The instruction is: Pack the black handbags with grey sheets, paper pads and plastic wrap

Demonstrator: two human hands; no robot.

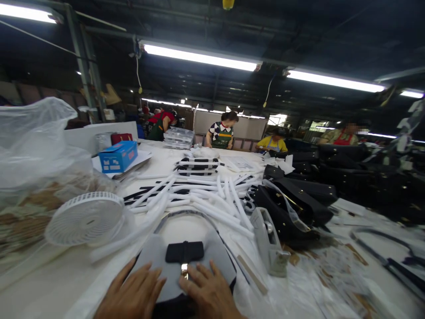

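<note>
My left hand (133, 288) flat on left side of bag (215, 252); my right hand (209, 285) outstretched, fingertip at gold clasp (184, 267); white fan (86, 217) left on bench (40, 285).

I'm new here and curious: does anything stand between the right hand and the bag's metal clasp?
Nothing visible does: the right hand is at the metal clasp, overlapping its lower part in this view.

The bottom edge cuts off the bag (184, 252), and the print on the blue box (113, 162) blurs beyond reading.
</note>
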